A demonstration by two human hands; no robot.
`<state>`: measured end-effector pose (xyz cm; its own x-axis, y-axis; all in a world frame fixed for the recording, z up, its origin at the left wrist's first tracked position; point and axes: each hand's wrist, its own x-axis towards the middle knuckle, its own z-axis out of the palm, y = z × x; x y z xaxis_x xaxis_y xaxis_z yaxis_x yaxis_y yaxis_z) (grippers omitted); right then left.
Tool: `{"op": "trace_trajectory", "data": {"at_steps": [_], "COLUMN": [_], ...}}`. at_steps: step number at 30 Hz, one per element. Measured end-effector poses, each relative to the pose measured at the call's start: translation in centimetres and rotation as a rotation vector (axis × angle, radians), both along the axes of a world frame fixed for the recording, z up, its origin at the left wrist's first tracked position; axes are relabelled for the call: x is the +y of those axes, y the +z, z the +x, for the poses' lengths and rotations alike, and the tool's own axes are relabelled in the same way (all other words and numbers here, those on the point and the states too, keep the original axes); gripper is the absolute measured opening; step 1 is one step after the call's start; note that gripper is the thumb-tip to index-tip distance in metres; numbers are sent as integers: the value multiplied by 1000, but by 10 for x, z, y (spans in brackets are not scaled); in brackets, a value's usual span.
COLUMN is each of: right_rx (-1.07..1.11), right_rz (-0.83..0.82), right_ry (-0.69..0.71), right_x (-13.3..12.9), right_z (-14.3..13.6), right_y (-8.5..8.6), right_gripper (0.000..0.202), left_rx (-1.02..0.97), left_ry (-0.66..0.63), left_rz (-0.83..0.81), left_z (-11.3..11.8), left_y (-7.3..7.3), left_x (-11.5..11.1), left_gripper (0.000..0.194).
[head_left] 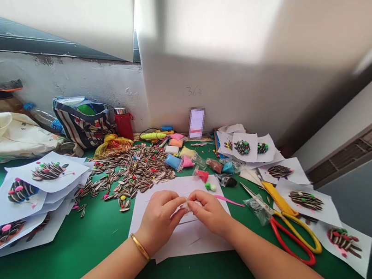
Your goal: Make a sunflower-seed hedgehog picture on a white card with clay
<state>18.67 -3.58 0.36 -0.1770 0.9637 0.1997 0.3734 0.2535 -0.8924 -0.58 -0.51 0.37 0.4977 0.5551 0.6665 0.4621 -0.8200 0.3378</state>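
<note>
My left hand point(164, 211), with a gold bangle on its wrist, and my right hand point(207, 208) meet over white paper sheets point(174, 248). Both are closed, fingertips pinching a small see-through plastic packet point(186, 205) that the fingers mostly cover. What is inside cannot be made out. Just beyond my right hand lie green and white lumps of clay point(210, 186) and a red clay packet point(201, 175). A thin pink plastic tool point(232, 201) sticks out to the right of that hand.
Striped sunflower seeds point(141, 167) are heaped behind the paper, near several clay packets point(174, 161). Scissors with red and yellow handles point(290, 231) lie at the right by a yellow cutter point(278, 198). Seed-picture sheets point(52, 204) are piled left, others point(309, 200) right. A red flask point(124, 124) stands behind.
</note>
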Motion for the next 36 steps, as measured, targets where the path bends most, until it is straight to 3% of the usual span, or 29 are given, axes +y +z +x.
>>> {"op": "trace_trajectory", "data": {"at_steps": [10, 15, 21, 29, 36], "right_rx": [-44, 19, 46, 19, 43], "right_rz": [-43, -11, 55, 119, 169], "right_ry": [9, 17, 12, 2, -21], "right_x": [-2, -2, -2, -3, -2], "right_z": [-1, 1, -1, -3, -3], "right_y": [1, 2, -1, -1, -4], "right_gripper": [16, 21, 15, 5, 8], "left_rx": [72, 4, -142, -242, -222], "left_ry": [-66, -63, -88, -130, -92], "left_rz": [21, -9, -140, -237, -232], "left_z": [0, 0, -2, 1, 1], "left_y": [2, 0, -8, -2, -8], "left_x": [1, 0, 3, 5, 7], "left_gripper": [10, 8, 20, 12, 17]}}
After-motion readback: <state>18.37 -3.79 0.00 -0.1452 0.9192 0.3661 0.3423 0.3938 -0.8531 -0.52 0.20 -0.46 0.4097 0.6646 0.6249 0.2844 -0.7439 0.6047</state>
